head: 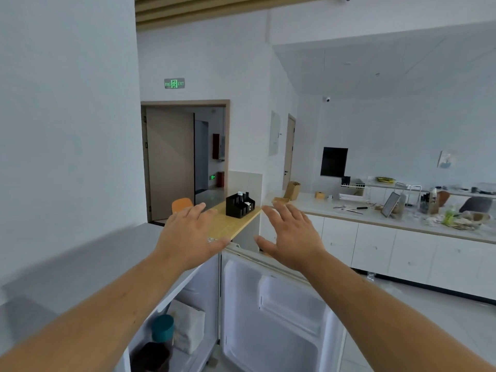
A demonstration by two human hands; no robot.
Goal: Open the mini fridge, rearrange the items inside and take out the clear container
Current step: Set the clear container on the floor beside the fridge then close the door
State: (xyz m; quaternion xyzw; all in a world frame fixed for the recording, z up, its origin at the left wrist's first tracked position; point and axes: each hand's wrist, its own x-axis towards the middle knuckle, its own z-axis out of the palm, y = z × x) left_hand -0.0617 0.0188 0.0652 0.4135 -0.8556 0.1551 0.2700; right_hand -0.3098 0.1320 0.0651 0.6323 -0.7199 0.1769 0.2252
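Observation:
The white mini fridge stands open below me, its door (pixel 281 312) swung out to the right with bare door shelves. Inside I see a jar with a teal lid (pixel 162 328), a dark round item (pixel 151 355) in front of it and a white bag (pixel 189 327) behind. No clear container shows in the visible part. My left hand (pixel 189 237) is raised above the fridge's top, fingers spread and empty. My right hand (pixel 291 234) hovers above the door's top edge, also spread and empty.
A grey fridge top (pixel 80 261) runs to the left. A wooden shelf (pixel 233 221) carries a black organiser (pixel 239 205). A long white counter (pixel 389 218) with cluttered items runs right. A doorway (pixel 185 159) lies ahead, and an orange chair back (pixel 182 204) shows before it.

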